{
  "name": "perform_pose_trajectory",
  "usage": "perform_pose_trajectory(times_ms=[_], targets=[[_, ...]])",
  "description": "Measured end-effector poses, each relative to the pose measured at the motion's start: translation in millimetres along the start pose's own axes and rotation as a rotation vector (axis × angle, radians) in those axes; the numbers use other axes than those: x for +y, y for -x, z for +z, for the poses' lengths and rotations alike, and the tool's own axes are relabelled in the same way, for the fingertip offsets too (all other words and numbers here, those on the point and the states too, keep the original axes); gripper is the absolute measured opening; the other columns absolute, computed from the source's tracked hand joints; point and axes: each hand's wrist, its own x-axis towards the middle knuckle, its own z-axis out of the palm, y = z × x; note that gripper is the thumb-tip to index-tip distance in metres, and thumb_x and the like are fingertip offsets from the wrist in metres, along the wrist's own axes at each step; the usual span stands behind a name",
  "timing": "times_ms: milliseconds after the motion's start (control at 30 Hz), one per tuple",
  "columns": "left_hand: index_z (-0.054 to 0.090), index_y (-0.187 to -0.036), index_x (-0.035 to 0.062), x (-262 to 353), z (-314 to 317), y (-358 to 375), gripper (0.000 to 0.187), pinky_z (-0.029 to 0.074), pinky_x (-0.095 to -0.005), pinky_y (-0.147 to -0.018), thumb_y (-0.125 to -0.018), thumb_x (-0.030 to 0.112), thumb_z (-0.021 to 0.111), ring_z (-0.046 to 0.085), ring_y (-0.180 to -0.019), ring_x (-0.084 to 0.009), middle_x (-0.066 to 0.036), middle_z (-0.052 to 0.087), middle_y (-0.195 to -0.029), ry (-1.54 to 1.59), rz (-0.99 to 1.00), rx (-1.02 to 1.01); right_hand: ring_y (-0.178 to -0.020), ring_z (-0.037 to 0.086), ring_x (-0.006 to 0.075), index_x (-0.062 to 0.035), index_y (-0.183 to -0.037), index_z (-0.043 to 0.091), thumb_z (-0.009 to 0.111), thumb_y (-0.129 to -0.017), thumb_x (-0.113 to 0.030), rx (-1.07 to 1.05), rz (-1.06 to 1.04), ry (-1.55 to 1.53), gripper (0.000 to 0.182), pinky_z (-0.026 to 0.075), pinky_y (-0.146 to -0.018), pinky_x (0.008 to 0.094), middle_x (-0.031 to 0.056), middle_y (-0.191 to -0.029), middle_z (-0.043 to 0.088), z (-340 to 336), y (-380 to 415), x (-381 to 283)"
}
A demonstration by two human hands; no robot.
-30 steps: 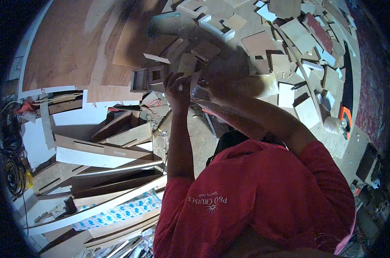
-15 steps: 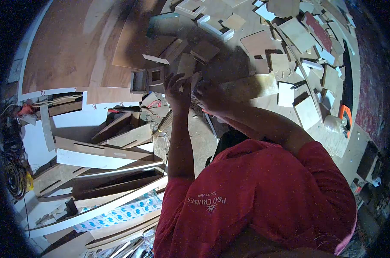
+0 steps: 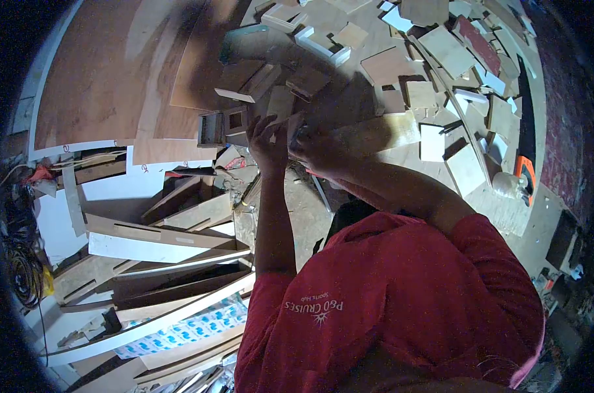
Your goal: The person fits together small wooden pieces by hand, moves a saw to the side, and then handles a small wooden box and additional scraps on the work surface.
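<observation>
Close together over the work surface, both hands are raised around a small wooden piece [image 3: 296, 122], much of it in shadow and hidden by the fingers. My left hand [image 3: 269, 147] has its fingers curled towards the thumb at the piece's left side, with a pale gap showing between them. From the other side my right hand [image 3: 315, 149] is closed on it, its fingertips dark and hard to make out. Just left of my left hand sit a small wooden frame [image 3: 235, 120] with a square opening and a grey open-topped box [image 3: 210, 128].
Large plywood sheets [image 3: 107, 78] lie at upper left. Loose board offcuts [image 3: 447, 51] cover the upper right, near an orange-handled saw [image 3: 525, 171]. Long slotted boards [image 3: 159, 230] are piled at lower left. A wide board [image 3: 382, 133] lies right of my hands.
The view has shifted slightly. Both hands stay close together at the small wooden piece, with only a slight change in finger position.
</observation>
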Motion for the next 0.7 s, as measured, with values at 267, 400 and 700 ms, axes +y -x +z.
perform_pose_trajectory(times_ms=[267,400,700], targets=[[0.069,-0.079,0.0097,-5.4,0.7,-0.2,0.01,0.041,-0.0405,-0.091,-0.069,0.009,0.07,0.051,-0.107,-0.0303,-0.006,0.065,-0.098,0.022,-0.018,-0.006,-0.096,0.054,0.0327,-0.0153,-0.11,0.058,0.067,-0.066,-0.019,0.053,0.05,-0.033,0.045,0.04,-0.091,0.0461,0.0116,-0.101,0.056,-1.6,8.5,7.7],[0.068,-0.087,0.0062,-7.7,-0.1,-0.2,0.012,0.041,-0.04,-0.091,-0.077,0.012,0.063,0.053,-0.104,-0.0296,-0.01,0.064,-0.098,0.115,0.02,0.0,-0.095,0.054,0.0328,-0.0152,-0.11,0.058,0.066,-0.067,-0.017,0.076,0.075,-0.048,0.044,0.041,-0.09,0.0454,0.0118,-0.1,0.057,-8.9,22.4,22.1],[0.063,-0.099,-0.0002,-11.1,-6.6,22.6,0.023,0.04,-0.0377,-0.091,-0.086,0.014,0.051,0.053,-0.102,-0.028,-0.014,0.062,-0.103,0.325,-0.218,0.093,-0.094,0.056,0.0327,-0.0142,-0.108,0.059,0.06,-0.069,-0.008,0.134,0.07,-0.063,0.039,0.044,-0.087,0.0422,0.0134,-0.098,0.058,-30.8,10.0,54.7]])
